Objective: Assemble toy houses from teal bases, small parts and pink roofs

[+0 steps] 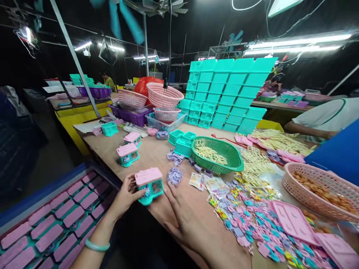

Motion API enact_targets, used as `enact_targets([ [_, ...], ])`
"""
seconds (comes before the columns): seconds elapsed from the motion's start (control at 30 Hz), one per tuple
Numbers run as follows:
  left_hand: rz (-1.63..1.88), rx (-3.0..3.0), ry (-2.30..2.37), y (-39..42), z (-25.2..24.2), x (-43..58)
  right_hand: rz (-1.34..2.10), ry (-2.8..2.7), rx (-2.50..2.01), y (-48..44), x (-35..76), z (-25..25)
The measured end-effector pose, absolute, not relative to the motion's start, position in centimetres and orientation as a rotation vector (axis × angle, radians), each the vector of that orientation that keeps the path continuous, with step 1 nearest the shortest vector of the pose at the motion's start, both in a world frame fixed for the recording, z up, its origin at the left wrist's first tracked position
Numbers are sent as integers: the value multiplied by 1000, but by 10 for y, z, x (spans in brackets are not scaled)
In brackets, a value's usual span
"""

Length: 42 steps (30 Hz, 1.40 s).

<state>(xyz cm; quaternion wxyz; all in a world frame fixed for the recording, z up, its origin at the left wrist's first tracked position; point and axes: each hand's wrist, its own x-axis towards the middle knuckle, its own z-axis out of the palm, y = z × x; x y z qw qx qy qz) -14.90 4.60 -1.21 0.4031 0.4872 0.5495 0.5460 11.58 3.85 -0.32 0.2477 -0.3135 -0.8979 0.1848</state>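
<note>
Near the table's front edge, my left hand (125, 197) grips a small toy bus (150, 184) with a pink roof and a turquoise body with picture windows. Thumb and fingers close on its left side. My right hand (181, 211) lies at the toy's right, fingers stretched out; the fingertips are close to its side, and I cannot tell if they touch. Two similar toy buses (128, 154) stand further back on the table. Just beyond my right fingers is a small clear tub of lilac pieces (175, 175).
At lower left, a crate holds rows of pink-roofed toys (64, 204). Loose colourful parts (252, 220) cover the table's right side. Behind are a green basket (234, 158), stacked turquoise boxes (221, 93) and a pink basket (297, 183). Another person's sleeve (333, 114) shows at right.
</note>
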Motion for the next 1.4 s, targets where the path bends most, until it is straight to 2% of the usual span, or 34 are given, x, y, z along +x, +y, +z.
enact_targets([
  [0.17,1605,1324,1688,131,-35,-164,539,-2524,-938,43,113,-9],
  [0.33,1643,1500,1910,199,-18,-123,488,-2557,-1114,46,142,5],
  [0.57,1179,1880,1808,291,10,8,525,-2500,-1155,38,151,4],
  [0.67,1020,1879,1839,317,11,33,509,-2446,-1152,34,162,-5],
  [0.77,1002,1874,1885,323,12,35,428,-2312,-1184,42,181,-15],
  [0.9,1112,1817,1972,313,28,12,282,-2086,-1299,71,217,-31],
  [1.0,1226,1764,1994,282,51,-18,199,-2025,-1549,94,251,-40],
  [1.03,1270,1761,1951,264,58,-26,182,-2013,-1651,102,264,-41],
  [1.1,1345,1855,1504,220,65,-36,160,-1968,-1844,118,288,-40],
  [1.17,1113,2026,1148,169,63,-35,158,-1912,-1979,136,307,-37],
  [1.27,737,2086,856,104,43,-21,184,-1889,-2087,164,318,-32],
  [1.4,594,1903,826,60,8,-12,246,-1899,-2174,186,310,-30],
])
